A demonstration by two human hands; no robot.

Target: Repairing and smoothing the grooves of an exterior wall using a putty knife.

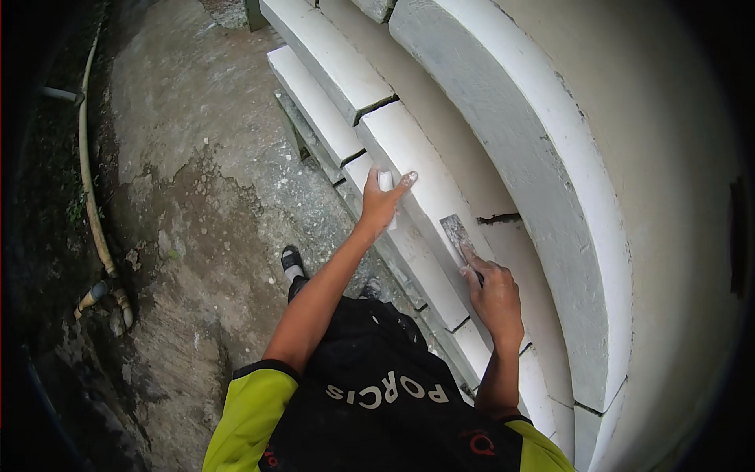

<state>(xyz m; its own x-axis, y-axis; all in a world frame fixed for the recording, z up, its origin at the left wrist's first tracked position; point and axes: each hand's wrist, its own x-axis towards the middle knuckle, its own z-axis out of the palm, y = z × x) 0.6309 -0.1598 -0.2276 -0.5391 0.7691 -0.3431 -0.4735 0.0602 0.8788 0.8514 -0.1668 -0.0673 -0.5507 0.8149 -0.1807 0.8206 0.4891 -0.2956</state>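
My left hand (379,206) is closed around a small white block-like piece (385,181), with its whitened thumb stretched along the edge of a long white slab (409,149). What that piece is, I cannot make out. My right hand (495,297) grips a small trowel (454,230) by its handle. The trowel's flat, smeared metal blade lies against the top of the same slab, a little nearer to me than the left hand. White residue coats the fingers of both hands.
More white slabs (314,102) run in stepped rows beside me, with dark gaps at their joints. A thick curved white ledge (543,181) bends along the wall (668,236) at the right. The stained concrete floor (189,157) lies left, where a pipe (88,173) runs along.
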